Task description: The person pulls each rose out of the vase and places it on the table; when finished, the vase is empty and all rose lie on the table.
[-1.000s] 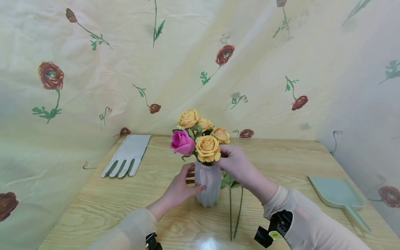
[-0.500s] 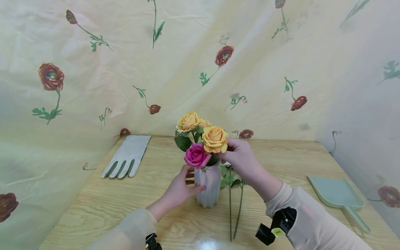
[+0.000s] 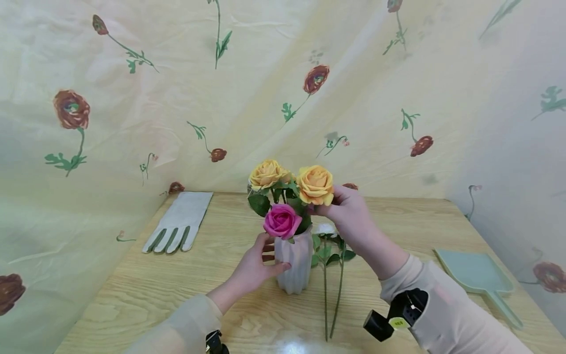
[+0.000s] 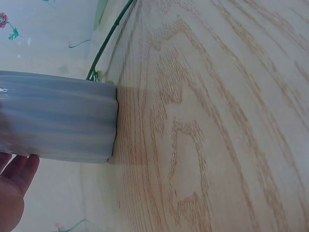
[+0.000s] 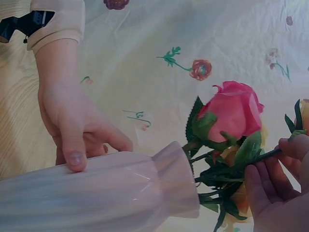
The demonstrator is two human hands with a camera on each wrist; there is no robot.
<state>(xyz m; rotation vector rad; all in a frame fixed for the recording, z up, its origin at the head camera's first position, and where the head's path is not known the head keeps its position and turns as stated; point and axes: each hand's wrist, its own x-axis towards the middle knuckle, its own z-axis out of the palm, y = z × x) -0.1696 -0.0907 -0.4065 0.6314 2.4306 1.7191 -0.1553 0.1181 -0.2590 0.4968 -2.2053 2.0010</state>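
Note:
A pale, ribbed vase (image 3: 293, 263) stands upright on the table, holding several yellow roses (image 3: 267, 173) and a pink rose (image 3: 282, 221). My left hand (image 3: 252, 270) holds it from the left, thumb on the near side; fingertips (image 4: 30, 166) touch its wall in the left wrist view. Above the rim, my right hand (image 3: 355, 214) is beside a yellow rose (image 3: 316, 184). In the right wrist view it pinches that rose's green stem (image 5: 265, 155) between thumb and fingers, the stem running back among the leaves at the mouth. How deep the stem sits in the vase is hidden.
Right of the vase, two leafy stems (image 3: 325, 295) lie on the wooden table (image 3: 177, 295), with a white bloom (image 3: 326, 228) partly behind my right hand. A grey-white glove (image 3: 183, 219) lies back left. At the right lies a pale green dustpan (image 3: 477, 273). Flowered cloth hangs behind.
My right hand has moved up and to the right, and the yellow rose with it. The pink rose has turned and now sits lower, over the vase's front rim. My left hand stays on the vase.

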